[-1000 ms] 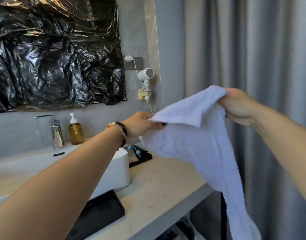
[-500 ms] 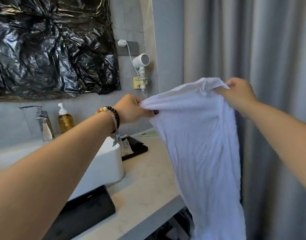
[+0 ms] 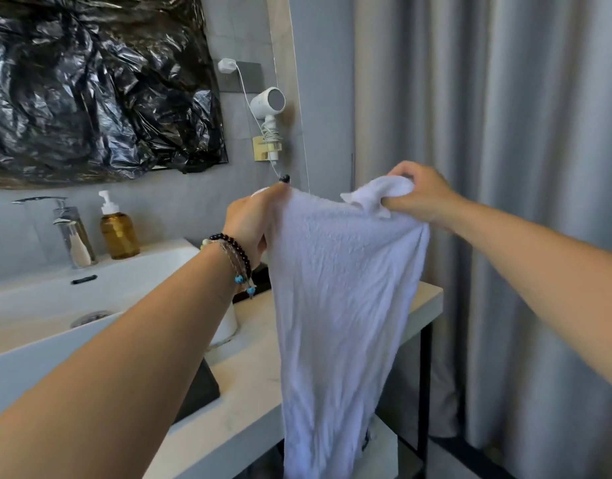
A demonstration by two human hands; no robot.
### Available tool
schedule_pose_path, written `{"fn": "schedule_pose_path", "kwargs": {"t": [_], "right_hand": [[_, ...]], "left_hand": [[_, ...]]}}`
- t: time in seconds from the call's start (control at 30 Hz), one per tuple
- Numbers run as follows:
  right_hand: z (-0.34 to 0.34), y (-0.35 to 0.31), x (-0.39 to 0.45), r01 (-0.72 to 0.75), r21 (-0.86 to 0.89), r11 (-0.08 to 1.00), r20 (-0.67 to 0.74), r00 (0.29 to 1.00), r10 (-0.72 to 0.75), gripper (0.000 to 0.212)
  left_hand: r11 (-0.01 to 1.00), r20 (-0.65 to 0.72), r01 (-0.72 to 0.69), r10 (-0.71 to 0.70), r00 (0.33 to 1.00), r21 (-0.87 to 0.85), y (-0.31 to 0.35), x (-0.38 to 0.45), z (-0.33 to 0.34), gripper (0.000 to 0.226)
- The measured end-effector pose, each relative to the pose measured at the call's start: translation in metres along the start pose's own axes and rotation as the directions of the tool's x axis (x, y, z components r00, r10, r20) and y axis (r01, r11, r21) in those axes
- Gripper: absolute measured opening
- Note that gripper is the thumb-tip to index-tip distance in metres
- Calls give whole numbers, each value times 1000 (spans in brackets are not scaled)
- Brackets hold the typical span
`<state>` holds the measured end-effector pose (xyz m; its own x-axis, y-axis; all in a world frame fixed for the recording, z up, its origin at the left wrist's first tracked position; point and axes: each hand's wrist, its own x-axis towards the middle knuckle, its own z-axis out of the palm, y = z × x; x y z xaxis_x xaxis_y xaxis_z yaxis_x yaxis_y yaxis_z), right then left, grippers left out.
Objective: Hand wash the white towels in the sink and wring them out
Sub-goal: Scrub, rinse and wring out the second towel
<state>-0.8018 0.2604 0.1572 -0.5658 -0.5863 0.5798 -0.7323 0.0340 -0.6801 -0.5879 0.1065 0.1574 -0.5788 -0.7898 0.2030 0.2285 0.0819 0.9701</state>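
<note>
A white towel (image 3: 335, 299) hangs lengthwise in the air in front of me, over the right end of the counter. My left hand (image 3: 252, 223) pinches its upper left corner. My right hand (image 3: 422, 197) grips the bunched upper right corner, with a fold sticking out above the fingers. The towel's lower end drops below the counter edge. The white sink (image 3: 131, 278) lies to the left, its drain (image 3: 90, 318) visible, with no towel seen in it.
A chrome faucet (image 3: 69, 233) and an amber soap dispenser (image 3: 119, 233) stand behind the sink. A black tray (image 3: 197, 392) sits on the pale counter (image 3: 249, 385). A hair dryer (image 3: 268, 108) hangs on the wall. Grey curtains (image 3: 505, 133) fill the right side.
Both hands have drawn closer together along the towel's top edge. The towel now hangs straighter and narrower. The view has shifted so that more of the sink shows.
</note>
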Motion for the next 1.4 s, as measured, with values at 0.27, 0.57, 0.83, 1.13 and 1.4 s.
{"fn": "schedule_pose_path", "kwargs": {"t": [0.27,0.57,0.83,1.13,1.4], "right_hand": [[-25,29,14,-319,-307,897,-240,938,251,30],[44,47,71,-550,449,705,84,811,579,14],[131,67,166,-471,682,559,57,796,602,43],[254,163,160,-688,364,628,183,714,676,19],[297,200,172,-503,343,794,-29,839,544,52]], "left_hand": [[838,82,-217,204,976,500,-19,10,-16,26],[555,-11,-57,118,993,830,-40,68,-36,23],[727,-335,195,51,941,659,-42,172,-61,20],[-26,-252,251,-141,957,968,-95,229,-81,16],[-341,-53,44,-18,998,939,-110,225,-59,25]]}}
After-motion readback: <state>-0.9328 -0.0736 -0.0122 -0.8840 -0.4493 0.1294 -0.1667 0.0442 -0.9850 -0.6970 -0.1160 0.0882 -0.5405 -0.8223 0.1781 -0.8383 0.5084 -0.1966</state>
